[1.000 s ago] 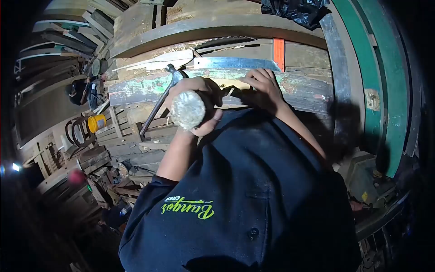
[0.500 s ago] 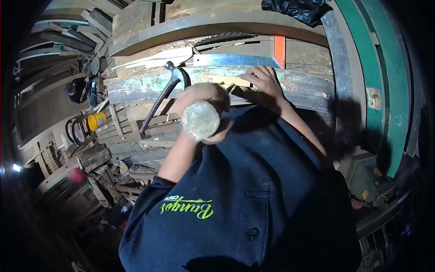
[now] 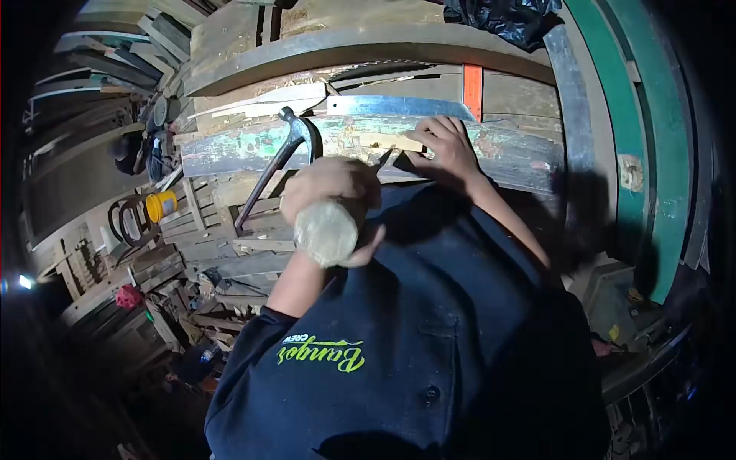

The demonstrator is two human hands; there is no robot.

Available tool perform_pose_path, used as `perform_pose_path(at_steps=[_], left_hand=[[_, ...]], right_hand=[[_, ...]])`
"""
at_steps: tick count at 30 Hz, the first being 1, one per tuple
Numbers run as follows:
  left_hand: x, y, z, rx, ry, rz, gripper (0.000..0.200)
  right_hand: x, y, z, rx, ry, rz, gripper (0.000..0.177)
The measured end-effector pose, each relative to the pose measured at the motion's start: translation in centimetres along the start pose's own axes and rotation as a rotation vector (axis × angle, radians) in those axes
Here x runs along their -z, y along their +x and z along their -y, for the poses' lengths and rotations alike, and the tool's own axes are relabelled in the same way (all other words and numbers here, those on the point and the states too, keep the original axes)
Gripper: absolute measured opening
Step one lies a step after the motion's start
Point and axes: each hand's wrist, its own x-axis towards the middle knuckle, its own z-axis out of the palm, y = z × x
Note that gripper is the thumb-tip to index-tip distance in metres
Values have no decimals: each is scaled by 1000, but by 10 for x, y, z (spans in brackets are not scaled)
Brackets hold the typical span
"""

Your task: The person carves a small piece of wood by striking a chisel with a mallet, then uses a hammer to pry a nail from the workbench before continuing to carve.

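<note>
My left hand [image 3: 331,182] is wrapped round a thick, round-ended tool [image 3: 327,232], whose pale, rough butt faces up at me. The rest of the tool is hidden by the fist. My right hand [image 3: 447,149] bears on the worn, paint-flecked beam [image 3: 517,153] with bent fingers, thumb and forefinger close together at the right end of a pale bare wood patch [image 3: 376,141]. I cannot tell what lies between them. A claw hammer [image 3: 277,165] rests across the beam just left of my left hand.
Beyond the beam lie a steel ruler [image 3: 399,106] with an orange part [image 3: 472,90] and a long timber [image 3: 368,40]. A black plastic bag [image 3: 502,19] sits at the top. Green planks [image 3: 665,176] stand at right. A yellow bucket [image 3: 162,205] and a person [image 3: 129,152] are at left.
My left hand and the round-ended tool have shifted slightly left and down in view, away from the pale patch. My right hand stays nearly where it was; the hammer lies still.
</note>
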Motion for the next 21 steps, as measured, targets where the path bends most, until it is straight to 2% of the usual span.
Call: perform_pose_path(at_steps=[2, 3, 4, 6, 8, 10, 12, 14, 16, 18, 19, 20, 21], left_hand=[[4, 8, -1, -135, -206, 113, 41], [-6, 11, -19, -51, -39, 15, 39], [-16, 13, -1, -112, 33, 25, 38], [-14, 16, 3, -41, -51, 46, 39], [-9, 17, -7, -54, 22, 32, 39], [-6, 14, -10, -138, -84, 4, 39], [-17, 13, -4, -113, -133, -27, 40], [-11, 12, 10, -55, -28, 67, 42], [-5, 9, 13, -27, 77, 20, 42], [-10, 12, 2, -6, -57, -40, 42], [0, 5, 4, -103, -52, 14, 42], [-2, 11, -4, -114, -173, 26, 42], [1, 8, -3, -94, 91, 86, 42]], right_hand=[[-3, 0, 0, 12, -18, -2, 34], [-1, 1, 3, 29, -50, -15, 32], [4, 2, 7, -19, 6, 10, 31], [5, 3, 6, -3, 14, -29, 28], [0, 2, 5, 3, -13, -25, 29], [0, 1, 1, -6, -41, -23, 29], [5, 0, 7, -34, -4, 35, 33], [3, 2, 5, -9, -1, 20, 34], [5, 0, 4, -4, 9, 39, 35], [5, 2, 2, -5, 13, 32, 34], [2, 1, 1, -3, -12, 24, 33], [1, 1, 4, -3, -32, 19, 32], [4, 1, 7, -11, -50, 23, 31]])
